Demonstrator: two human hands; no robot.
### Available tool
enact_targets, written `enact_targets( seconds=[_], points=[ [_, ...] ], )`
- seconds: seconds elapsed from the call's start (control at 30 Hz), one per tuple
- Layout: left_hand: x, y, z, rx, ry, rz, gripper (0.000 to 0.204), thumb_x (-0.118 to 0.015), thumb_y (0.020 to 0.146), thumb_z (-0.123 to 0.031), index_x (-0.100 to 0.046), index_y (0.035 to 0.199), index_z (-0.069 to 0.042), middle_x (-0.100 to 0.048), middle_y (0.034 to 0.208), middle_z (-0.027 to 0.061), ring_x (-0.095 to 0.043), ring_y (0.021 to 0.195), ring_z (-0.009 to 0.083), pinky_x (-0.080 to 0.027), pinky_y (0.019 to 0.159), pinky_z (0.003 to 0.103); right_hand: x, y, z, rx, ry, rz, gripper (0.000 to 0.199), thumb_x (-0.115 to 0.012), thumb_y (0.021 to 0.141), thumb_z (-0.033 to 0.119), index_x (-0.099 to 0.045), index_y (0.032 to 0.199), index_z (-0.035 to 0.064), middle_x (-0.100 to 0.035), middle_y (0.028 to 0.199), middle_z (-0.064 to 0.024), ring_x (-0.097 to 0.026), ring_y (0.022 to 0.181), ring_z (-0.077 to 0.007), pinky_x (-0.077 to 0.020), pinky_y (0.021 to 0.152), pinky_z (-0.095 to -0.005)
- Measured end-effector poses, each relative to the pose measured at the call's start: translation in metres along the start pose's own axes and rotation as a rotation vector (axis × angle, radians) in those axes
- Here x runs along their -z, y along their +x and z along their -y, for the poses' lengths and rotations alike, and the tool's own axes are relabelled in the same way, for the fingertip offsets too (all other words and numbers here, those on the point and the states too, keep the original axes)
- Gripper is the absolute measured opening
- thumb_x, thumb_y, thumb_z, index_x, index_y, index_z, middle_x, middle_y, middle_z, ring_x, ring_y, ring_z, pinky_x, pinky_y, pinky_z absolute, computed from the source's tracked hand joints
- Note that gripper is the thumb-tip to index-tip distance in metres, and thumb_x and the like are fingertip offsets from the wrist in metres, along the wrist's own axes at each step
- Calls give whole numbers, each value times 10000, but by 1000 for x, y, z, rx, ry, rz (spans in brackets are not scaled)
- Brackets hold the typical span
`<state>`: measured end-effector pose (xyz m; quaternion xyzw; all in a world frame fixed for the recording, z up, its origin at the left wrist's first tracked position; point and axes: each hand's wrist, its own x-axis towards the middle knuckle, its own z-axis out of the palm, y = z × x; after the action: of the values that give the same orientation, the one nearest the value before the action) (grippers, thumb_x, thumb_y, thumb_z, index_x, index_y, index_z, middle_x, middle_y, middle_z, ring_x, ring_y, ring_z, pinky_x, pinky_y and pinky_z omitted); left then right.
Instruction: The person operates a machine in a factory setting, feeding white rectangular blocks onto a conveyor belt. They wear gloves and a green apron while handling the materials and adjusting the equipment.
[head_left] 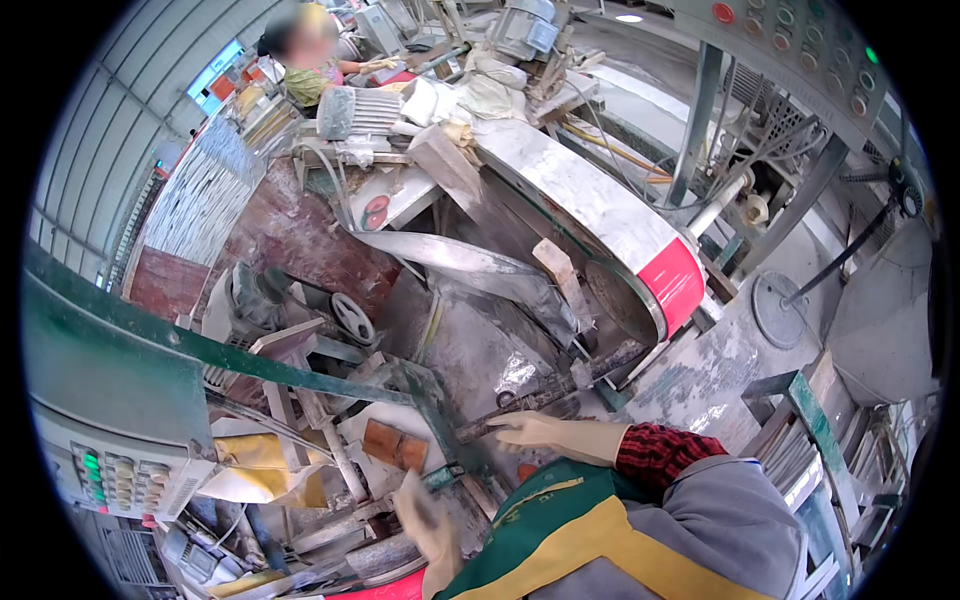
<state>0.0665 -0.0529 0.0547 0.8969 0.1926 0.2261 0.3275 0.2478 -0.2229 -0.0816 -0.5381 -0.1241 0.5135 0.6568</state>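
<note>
At 8 o'clock, a pale control panel with green-lit buttons sits below a dark green metal beam, which slants from 9 o'clock down toward 6. At 10 o'clock lies a broad stack of thin pale slats. A creased yellow-and-white sheet hangs at 8 o'clock, right of the panel. At 11 o'clock, well apart, a co-worker in a patterned top reaches one arm out to the right. A white spoked handwheel stands at 9 o'clock, nearer the centre.

Two flat orange-brown rectangular pieces lie side by side on a whitish surface at 7 o'clock. Just below them, between 6 and 7, is the left hand in a cream glove; it is blurred, so I cannot tell how far it is open or whether it holds anything.

The right hand, also cream-gloved, is at 5 o'clock, fingers loosely extended and apparently holding nothing, below a red-and-black checked sleeve. Its fingertips are near a dark round metal bar; contact is unclear. A long white machine cover with a red end stretches from 12 toward 3 o'clock.
</note>
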Motion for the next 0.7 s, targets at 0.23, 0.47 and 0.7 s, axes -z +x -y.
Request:
enact_targets(
  seconds=[0.23,0.47,0.7],
  points=[
    [-103,99,-138,-652,-61,406,623,-723,681,-102,-484,1244,13,-455,1291,282,-459,1194,441,-397,996,422,-12,-76,114,470,180,-464,717,-582,838,33,-204,1447,37,-473,1316,-168,-473,1206,-242,-416,996,-361],
    [-121,101,-154,-607,-129,689,551,-699,750,-94,-501,1260,-32,-451,1336,233,-451,1225,377,-385,1007,382,151,-134,119,634,147,-1328,856,-538,746,-58,-105,1475,58,-413,1364,-198,-475,1205,-289,-394,1015,-344],
    [-93,82,-29,33,-205,620,511,-638,839,-90,-469,1319,-46,-430,1396,152,-393,1310,260,-312,1076,321,289,-121,66,586,204,-1386,865,-617,724,2,-189,1472,75,-477,1313,-184,-488,1183,-247,-397,973,-290]
  ],
)
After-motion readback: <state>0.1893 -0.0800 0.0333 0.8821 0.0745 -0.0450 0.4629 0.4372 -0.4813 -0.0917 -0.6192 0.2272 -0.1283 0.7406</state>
